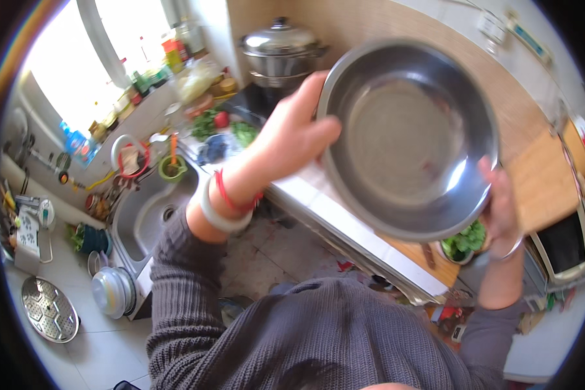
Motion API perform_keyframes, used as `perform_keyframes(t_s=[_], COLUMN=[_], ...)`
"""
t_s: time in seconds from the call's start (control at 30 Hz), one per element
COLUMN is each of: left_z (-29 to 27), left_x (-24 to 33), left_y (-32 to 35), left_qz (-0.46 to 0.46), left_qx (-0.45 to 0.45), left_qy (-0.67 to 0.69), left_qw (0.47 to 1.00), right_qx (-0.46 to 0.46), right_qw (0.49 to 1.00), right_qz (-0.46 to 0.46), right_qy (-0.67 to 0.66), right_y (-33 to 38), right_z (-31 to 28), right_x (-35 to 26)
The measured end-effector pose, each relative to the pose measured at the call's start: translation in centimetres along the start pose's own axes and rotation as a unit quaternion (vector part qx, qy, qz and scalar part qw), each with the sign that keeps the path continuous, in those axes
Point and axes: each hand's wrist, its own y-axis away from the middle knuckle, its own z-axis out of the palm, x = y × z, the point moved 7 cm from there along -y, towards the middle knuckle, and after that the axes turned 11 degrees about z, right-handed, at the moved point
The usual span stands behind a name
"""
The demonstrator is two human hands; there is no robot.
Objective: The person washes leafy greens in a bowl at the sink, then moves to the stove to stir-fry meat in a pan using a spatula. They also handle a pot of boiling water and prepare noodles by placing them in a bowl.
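A wide stainless steel basin [406,140] is held up in front of me, its inside turned toward me. A few small reddish bits stick to its inner surface. My left hand [299,130] grips the rim at the left, thumb on the inner side. At the lower right edge my right hand [498,201] clasps the rim, slightly blurred. Partly hidden under the basin, a bowl of green leafy vegetables [465,242] rests on a wooden cutting board [409,249], next to a dark knife handle [428,255].
A lidded steel pot [281,52] stands at the back. Left of me is a steel sink [156,208] with a small green basket [173,169] at its edge. Greens and a red tomato [221,119] lie beyond it. Stacked bowls [112,292] stand at the sink's near corner.
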Motion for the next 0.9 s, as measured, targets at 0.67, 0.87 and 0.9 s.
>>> perform_keyframes(t_s=[0.67,0.87,0.9], left_z=[-27.7,-31.6,-32.7], left_x=[-17.2,-18.8,-19.3], left_y=[42.5,41.4,41.4], left_qz=[-0.433,-0.403,-0.394], left_qx=[0.464,0.56,0.566], left_qy=[-0.025,-0.075,-0.082], left_qw=[0.773,0.72,0.719], right_qx=[-0.52,-0.586,-0.585], right_qw=[0.78,0.731,0.737], right_qz=[0.282,0.272,0.264], right_qy=[0.203,0.221,0.212], right_y=[-11.0,-16.3,-17.2], right_z=[56.3,63.8,64.9], right_x=[28.8,30.3,30.4])
